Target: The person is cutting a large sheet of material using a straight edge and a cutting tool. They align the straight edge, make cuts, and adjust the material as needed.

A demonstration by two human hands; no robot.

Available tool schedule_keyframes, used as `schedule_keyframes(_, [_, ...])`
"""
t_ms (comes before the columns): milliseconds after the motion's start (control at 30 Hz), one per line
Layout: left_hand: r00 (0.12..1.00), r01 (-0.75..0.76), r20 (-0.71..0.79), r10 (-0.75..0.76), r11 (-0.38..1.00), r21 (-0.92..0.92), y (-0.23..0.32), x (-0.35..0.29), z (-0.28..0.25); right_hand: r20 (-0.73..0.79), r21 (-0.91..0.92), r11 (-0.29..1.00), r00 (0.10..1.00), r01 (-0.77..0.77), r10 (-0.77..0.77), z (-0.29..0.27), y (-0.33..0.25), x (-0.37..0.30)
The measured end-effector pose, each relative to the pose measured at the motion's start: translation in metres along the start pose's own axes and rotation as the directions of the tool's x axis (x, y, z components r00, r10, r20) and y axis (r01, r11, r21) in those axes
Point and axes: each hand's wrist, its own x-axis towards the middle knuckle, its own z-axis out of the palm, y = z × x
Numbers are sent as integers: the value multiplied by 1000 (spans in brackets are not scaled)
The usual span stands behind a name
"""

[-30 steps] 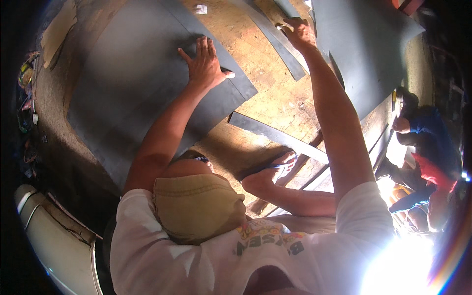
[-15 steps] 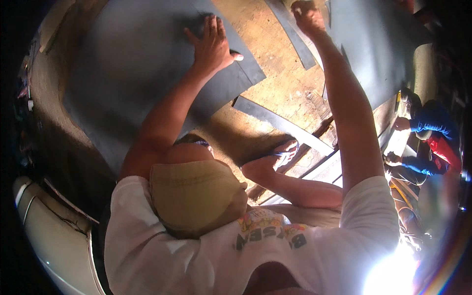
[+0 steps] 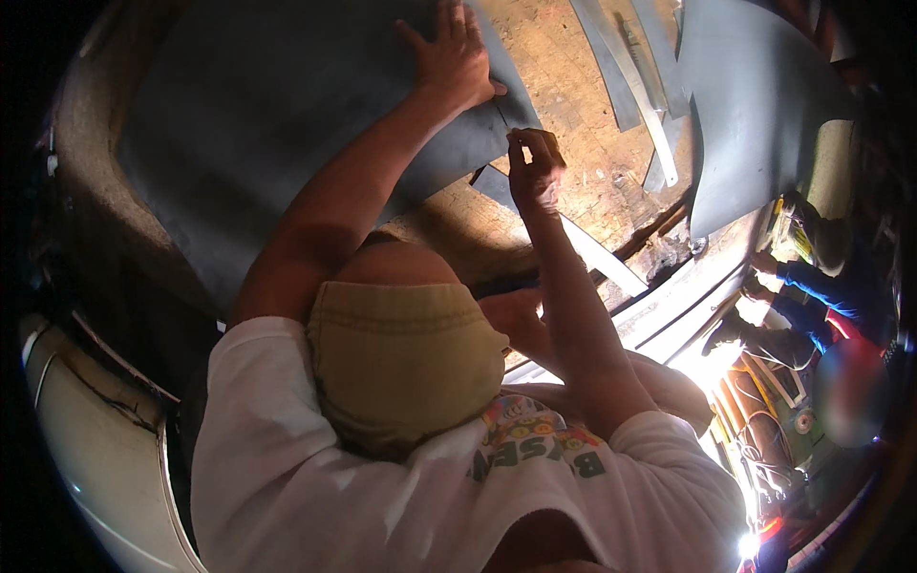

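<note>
Overhead, a person in a tan cap and white T-shirt bends over a wooden table on which a large dark grey sheet lies spread, covering most of the table's left half with its cut edge running just beside both hands. The left hand lies flat on the sheet near that edge, its fingers spread wide and gripping nothing, the palm bearing down. The right hand hangs just off the sheet's corner, its fingers pinched narrow at the tips as if on something small and thin; what they pinch, if anything, is too small to tell. Beyond the hands, long grey strips lie on the bare wood, a second dark sheet curves along the table's right side, and a pale strip slants across the near edge. At the far right, well apart, another person's blue sleeves show among clutter in bright light. The step in hand looks like fine work at the sheet's edge, and doing it well probably calls for firm, even weight from the flat left palm so that the material cannot creep or buckle, with the pinched right fingertips brought down close to that palm, where the sheet is held tautest, and the wrist low and steady over the wood.
</note>
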Motion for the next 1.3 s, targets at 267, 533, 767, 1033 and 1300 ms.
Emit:
schedule_keyframes(267, [992, -5, 125, 18, 994, -105, -1, 2, -15, 17, -76, 991, 994, 112, -111, 10, 22, -7])
schedule_keyframes(533, [999, -11, -45, 4, 987, -159, -3, 1, 3, 116, -196, 949, 967, 247, -227, 14, 19, 3])
schedule_keyframes(767, [993, 19, 116, -1, 988, -151, -7, 2, -12, 81, -178, 966, 982, 185, -173, 12, 22, -8])
schedule_keyframes(1033, [1000, 11, -21, -13, 995, -97, -8, 0, 13, -128, -75, 997, 991, 33, -43, -1, -7, 11])
schedule_keyframes(1300, [999, -8, 47, 15, 991, -137, -17, 8, -25, -222, -18, 987, 963, -159, 151, -21, -5, 37])
